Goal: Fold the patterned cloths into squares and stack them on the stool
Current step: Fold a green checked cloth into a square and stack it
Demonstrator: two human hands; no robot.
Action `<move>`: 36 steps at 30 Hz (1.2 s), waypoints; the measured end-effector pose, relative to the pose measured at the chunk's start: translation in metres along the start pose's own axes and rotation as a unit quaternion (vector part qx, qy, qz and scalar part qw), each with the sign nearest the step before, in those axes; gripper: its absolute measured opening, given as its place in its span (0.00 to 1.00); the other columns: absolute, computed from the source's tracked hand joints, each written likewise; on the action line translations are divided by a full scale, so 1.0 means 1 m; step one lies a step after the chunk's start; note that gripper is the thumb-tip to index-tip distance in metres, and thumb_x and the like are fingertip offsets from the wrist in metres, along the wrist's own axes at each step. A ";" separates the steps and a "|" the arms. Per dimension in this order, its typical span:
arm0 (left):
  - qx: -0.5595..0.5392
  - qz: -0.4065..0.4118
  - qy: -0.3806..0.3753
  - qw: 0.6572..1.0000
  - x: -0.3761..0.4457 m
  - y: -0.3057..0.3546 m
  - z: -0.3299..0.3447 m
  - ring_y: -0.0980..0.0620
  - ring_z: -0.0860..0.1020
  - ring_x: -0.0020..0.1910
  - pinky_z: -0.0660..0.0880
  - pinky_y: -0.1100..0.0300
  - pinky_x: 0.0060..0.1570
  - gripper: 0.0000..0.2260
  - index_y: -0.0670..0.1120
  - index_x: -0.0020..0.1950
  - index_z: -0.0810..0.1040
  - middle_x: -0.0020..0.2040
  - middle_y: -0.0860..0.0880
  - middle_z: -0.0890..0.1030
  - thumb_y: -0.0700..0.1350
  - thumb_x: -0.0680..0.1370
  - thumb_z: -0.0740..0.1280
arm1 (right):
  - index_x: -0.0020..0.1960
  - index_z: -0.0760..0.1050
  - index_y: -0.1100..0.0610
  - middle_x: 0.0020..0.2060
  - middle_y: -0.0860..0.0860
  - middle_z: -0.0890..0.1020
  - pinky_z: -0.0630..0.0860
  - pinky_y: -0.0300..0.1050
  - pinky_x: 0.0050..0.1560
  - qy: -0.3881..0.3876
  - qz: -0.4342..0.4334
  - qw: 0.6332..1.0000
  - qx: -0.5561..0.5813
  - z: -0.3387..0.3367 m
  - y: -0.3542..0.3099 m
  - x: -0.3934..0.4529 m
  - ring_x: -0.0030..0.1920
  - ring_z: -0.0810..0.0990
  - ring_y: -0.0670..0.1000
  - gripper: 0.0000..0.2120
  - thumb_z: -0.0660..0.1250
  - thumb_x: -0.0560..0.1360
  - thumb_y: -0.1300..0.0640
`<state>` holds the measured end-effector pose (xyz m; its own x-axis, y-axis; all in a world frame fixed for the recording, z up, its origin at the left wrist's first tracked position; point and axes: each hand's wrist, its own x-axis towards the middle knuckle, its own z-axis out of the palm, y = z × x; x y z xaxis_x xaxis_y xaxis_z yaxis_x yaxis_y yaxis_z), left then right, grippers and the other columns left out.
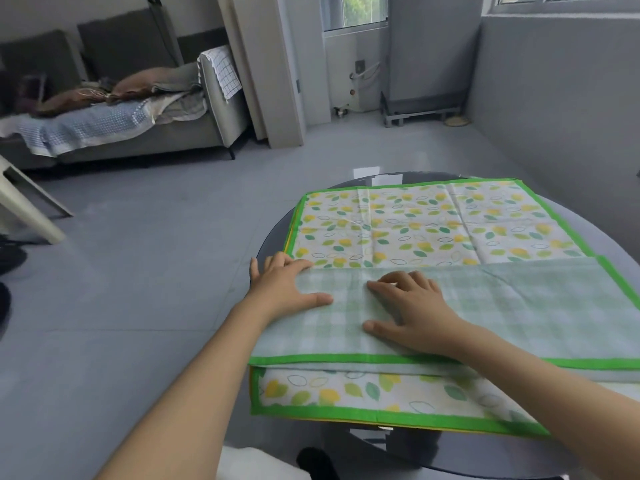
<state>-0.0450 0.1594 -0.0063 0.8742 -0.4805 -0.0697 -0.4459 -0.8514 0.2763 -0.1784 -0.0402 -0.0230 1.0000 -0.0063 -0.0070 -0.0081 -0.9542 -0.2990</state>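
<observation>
A leaf-patterned cloth point(415, 220) with a bright green border lies spread on a round dark glass table point(273, 233). Its near part is folded over, showing a pale green checked underside point(519, 306). My left hand point(284, 285) grips the fold's left end, thumb on top and fingers under the edge. My right hand point(412, 306) lies flat on the checked flap, fingers spread. A second leaf-patterned cloth point(346, 393) lies underneath, its near edge showing. No stool for the stack is identifiable.
A grey sofa point(138, 126) with blankets stands at the far left. A cream chair leg point(27, 206) juts in at the left edge. Grey tiled floor lies between the table and sofa. Grey walls close the right side.
</observation>
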 end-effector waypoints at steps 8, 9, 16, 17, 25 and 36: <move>-0.057 -0.035 0.064 0.996 0.011 -0.010 -0.016 0.50 0.73 0.52 0.69 0.58 0.49 0.23 0.50 0.51 0.75 0.52 0.51 0.73 0.59 0.64 0.77 | 0.74 0.51 0.39 0.68 0.44 0.59 0.53 0.48 0.68 -0.042 0.017 0.999 -0.010 -0.001 -0.002 0.005 0.69 0.55 0.50 0.41 0.56 0.66 0.25; -0.113 -0.051 0.066 0.990 0.010 -0.013 -0.017 0.51 0.75 0.47 0.70 0.59 0.43 0.20 0.49 0.47 0.74 0.49 0.51 0.75 0.55 0.64 0.78 | 0.74 0.51 0.38 0.68 0.44 0.59 0.53 0.48 0.68 -0.044 0.019 0.999 -0.009 -0.001 -0.002 0.005 0.69 0.55 0.50 0.41 0.56 0.66 0.25; -0.363 -0.168 -0.061 0.914 0.005 -0.041 -0.028 0.47 0.83 0.46 0.79 0.52 0.51 0.15 0.40 0.53 0.79 0.49 0.45 0.84 0.41 0.69 0.76 | 0.75 0.49 0.39 0.69 0.44 0.57 0.51 0.48 0.69 -0.066 0.023 0.998 -0.006 -0.004 -0.005 0.004 0.70 0.53 0.51 0.43 0.58 0.65 0.26; -0.377 -0.178 -0.076 0.906 0.004 -0.043 -0.029 0.47 0.83 0.46 0.80 0.53 0.50 0.13 0.39 0.53 0.79 0.49 0.44 0.84 0.41 0.70 0.75 | 0.75 0.48 0.40 0.69 0.44 0.57 0.50 0.49 0.69 -0.074 0.024 0.997 -0.005 -0.005 -0.006 0.004 0.70 0.52 0.51 0.44 0.58 0.64 0.25; -0.542 -0.182 -0.074 0.817 0.002 -0.031 -0.049 0.45 0.82 0.46 0.81 0.53 0.47 0.17 0.34 0.58 0.77 0.54 0.38 0.82 0.40 0.72 0.72 | 0.76 0.43 0.43 0.71 0.44 0.53 0.48 0.51 0.70 -0.121 0.019 0.992 -0.025 -0.011 -0.008 0.001 0.71 0.50 0.52 0.52 0.59 0.61 0.23; -0.646 -0.115 -0.070 0.751 -0.005 0.031 -0.069 0.44 0.80 0.49 0.76 0.52 0.56 0.19 0.37 0.58 0.77 0.52 0.41 0.81 0.47 0.72 0.69 | 0.75 0.52 0.45 0.73 0.44 0.56 0.48 0.49 0.71 -0.095 0.001 0.994 0.054 -0.012 0.000 -0.014 0.73 0.50 0.50 0.55 0.51 0.55 0.18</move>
<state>-0.0498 0.1502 0.0686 0.8301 -0.4465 -0.3339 0.3524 -0.0439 0.9348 -0.1924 -0.0434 -0.0118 0.9812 0.0576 -0.1842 -0.0213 -0.9163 -0.3999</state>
